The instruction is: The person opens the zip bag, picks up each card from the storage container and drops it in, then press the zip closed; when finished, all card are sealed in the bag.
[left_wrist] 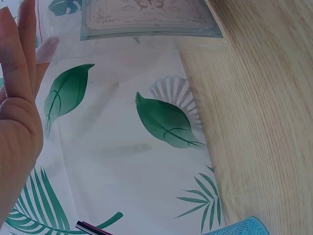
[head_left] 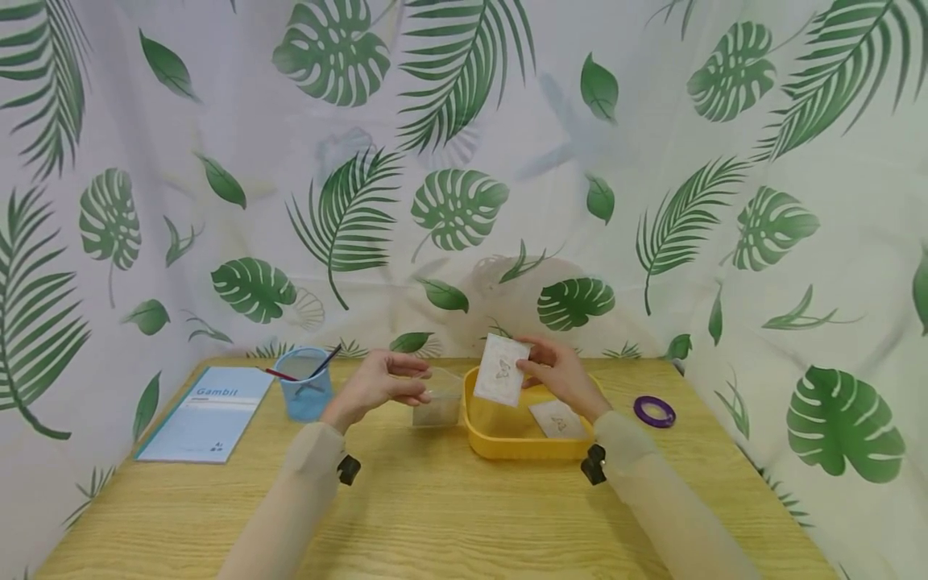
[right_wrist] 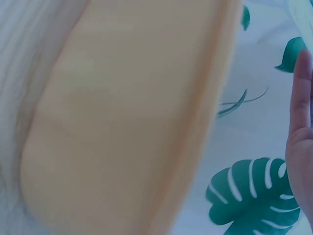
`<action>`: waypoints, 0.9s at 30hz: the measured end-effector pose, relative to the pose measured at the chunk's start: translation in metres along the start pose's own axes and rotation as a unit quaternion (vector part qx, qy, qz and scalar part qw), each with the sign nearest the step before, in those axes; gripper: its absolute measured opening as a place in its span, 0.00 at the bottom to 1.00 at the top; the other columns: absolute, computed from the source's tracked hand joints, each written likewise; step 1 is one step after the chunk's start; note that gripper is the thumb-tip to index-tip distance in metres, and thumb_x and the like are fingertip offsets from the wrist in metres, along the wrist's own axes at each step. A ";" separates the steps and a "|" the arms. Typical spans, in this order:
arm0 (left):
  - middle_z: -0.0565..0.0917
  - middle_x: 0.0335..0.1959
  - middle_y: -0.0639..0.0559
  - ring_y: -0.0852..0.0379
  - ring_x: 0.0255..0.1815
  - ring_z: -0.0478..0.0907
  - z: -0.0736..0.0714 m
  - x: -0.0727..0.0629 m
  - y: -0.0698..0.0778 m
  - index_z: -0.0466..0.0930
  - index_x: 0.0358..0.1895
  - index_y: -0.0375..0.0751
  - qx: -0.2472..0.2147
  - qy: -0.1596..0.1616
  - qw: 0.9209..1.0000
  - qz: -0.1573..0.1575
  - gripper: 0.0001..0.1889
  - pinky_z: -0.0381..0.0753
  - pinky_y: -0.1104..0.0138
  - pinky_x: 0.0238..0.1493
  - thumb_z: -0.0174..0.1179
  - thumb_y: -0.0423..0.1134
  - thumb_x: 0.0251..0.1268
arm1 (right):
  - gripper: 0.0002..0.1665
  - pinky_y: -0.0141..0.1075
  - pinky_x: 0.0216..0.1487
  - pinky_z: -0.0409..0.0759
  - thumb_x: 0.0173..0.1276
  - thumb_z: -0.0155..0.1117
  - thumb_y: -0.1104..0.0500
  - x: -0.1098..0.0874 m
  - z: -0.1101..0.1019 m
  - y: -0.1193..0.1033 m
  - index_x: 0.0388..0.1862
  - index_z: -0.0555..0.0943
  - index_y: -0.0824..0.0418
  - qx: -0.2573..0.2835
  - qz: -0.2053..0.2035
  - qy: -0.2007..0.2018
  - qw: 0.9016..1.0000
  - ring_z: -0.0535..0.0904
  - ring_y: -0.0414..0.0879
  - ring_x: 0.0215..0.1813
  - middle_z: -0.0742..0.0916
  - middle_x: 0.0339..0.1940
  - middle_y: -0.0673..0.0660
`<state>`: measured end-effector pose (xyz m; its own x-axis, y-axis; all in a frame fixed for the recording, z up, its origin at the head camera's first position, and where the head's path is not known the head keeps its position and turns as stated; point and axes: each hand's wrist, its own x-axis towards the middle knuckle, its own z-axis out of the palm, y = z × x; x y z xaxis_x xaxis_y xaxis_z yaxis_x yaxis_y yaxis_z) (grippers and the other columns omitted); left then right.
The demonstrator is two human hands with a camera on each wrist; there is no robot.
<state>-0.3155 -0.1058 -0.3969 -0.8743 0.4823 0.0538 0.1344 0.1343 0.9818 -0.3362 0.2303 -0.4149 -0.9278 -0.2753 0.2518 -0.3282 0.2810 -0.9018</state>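
My left hand (head_left: 380, 383) pinches a clear plastic bag (head_left: 444, 411) by its left side, just left of the yellow tray (head_left: 529, 449). Printed cards (left_wrist: 151, 19) show inside the bag in the left wrist view. My right hand (head_left: 561, 372) holds a pale card (head_left: 500, 370) with a butterfly print between thumb and fingers, above the tray. A similar butterfly card (head_left: 558, 420) lies in the tray. In the right wrist view the tray wall (right_wrist: 122, 122) fills much of the picture, and the held card is out of sight.
On the left lie a light-blue notebook (head_left: 206, 415) and a blue mesh pen cup (head_left: 308, 395) with pens in it. A purple tape roll (head_left: 655, 412) sits right of the tray. A leaf-print curtain (head_left: 464, 201) stands behind the wooden table (head_left: 449, 515).
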 end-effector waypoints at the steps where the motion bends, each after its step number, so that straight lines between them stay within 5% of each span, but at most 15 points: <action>1: 0.81 0.58 0.33 0.49 0.37 0.89 0.000 0.000 0.000 0.74 0.62 0.27 0.000 0.000 1.000 0.001 0.23 0.89 0.62 0.39 0.62 0.27 0.64 | 0.27 0.48 0.41 0.89 0.70 0.62 0.64 0.000 0.001 -0.002 0.68 0.73 0.60 0.006 -0.005 0.004 1.000 0.83 0.45 0.37 0.82 0.39 0.60; 13: 0.77 0.60 0.29 0.49 0.38 0.89 -0.002 0.001 0.002 0.73 0.64 0.26 -0.008 -0.014 1.000 0.014 0.24 0.89 0.63 0.39 0.62 0.27 0.64 | 0.26 0.47 0.37 0.89 0.71 0.61 0.66 0.001 0.012 -0.027 0.67 0.71 0.63 0.045 -0.048 0.038 0.997 0.81 0.45 0.38 0.80 0.45 0.73; 27: 0.79 0.59 0.30 0.48 0.37 0.89 0.003 -0.001 0.002 0.73 0.62 0.25 -0.003 -0.007 1.000 0.009 0.24 0.89 0.62 0.39 0.63 0.26 0.63 | 0.25 0.52 0.36 0.88 0.72 0.59 0.66 0.003 0.023 -0.032 0.66 0.68 0.64 0.098 -0.087 0.066 0.989 0.81 0.45 0.38 0.80 0.43 0.64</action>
<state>-0.3133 -0.1031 -0.3958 -0.8654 0.4964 0.0683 0.1466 0.1205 0.9818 -0.3240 0.1991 -0.3935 -0.8797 -0.1771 0.4412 -0.4561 0.0520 -0.8884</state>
